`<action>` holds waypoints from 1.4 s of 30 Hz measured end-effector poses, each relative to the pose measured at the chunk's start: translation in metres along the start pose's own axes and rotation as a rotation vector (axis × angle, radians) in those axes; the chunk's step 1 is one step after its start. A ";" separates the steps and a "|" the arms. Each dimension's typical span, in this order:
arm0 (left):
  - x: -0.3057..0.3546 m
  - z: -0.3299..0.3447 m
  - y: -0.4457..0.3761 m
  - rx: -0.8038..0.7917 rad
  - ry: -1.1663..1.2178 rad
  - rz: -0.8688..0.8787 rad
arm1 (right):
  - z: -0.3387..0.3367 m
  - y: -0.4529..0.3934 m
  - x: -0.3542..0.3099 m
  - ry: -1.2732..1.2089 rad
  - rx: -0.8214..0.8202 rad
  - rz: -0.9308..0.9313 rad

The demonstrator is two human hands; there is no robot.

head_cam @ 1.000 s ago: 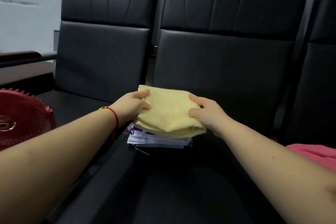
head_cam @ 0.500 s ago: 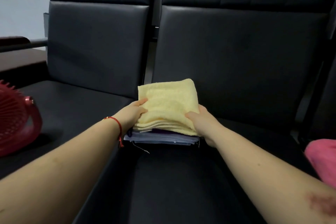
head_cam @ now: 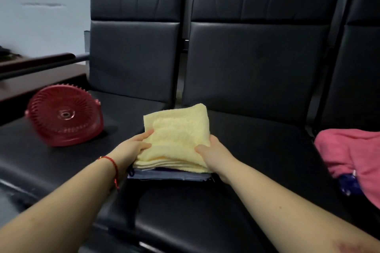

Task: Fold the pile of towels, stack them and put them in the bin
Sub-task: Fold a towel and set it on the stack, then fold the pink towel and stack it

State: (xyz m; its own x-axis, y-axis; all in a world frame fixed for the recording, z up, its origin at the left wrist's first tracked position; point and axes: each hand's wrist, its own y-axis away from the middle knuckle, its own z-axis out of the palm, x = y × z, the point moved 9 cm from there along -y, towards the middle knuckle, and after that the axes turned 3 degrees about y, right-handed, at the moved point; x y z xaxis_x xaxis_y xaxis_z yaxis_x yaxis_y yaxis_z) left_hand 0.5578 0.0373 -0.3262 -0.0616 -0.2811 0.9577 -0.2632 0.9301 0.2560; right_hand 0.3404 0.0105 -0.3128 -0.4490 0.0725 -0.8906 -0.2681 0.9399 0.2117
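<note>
Gripping the folded yellow towel (head_cam: 176, 137) atop the stack (head_cam: 168, 175), left hand (head_cam: 131, 148) and right hand (head_cam: 213, 154) are clasping its opposite sides.

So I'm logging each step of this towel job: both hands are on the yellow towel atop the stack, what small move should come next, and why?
Probably let go and reach for the pink towel. The folded yellow towel already lies flat on the stack, gripped at its sides by the left hand and right hand, while the pink one lies unfolded on the next seat.
</note>
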 end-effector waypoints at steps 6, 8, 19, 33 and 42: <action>-0.028 -0.035 0.083 0.002 0.028 -0.036 | 0.041 0.083 0.002 -0.067 0.000 -0.012; -0.033 -0.041 0.104 0.002 -0.001 -0.057 | 0.051 0.103 0.003 -0.082 0.000 0.003; 0.067 0.000 0.177 0.195 -0.596 0.343 | 0.018 0.164 0.008 0.126 0.110 -0.008; 0.055 0.326 0.215 -0.365 -0.698 0.533 | -0.248 0.270 0.155 0.410 0.687 0.197; 0.045 0.472 0.233 -0.668 -0.653 0.658 | -0.328 0.263 0.193 0.344 0.845 0.168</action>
State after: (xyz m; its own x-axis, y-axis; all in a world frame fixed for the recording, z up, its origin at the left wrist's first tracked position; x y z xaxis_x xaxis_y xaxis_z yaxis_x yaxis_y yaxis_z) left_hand 0.0389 0.1299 -0.2849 -0.5385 0.4198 0.7306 0.5577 0.8275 -0.0644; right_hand -0.0968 0.1619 -0.2971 -0.6902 0.2539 -0.6776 0.4730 0.8670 -0.1569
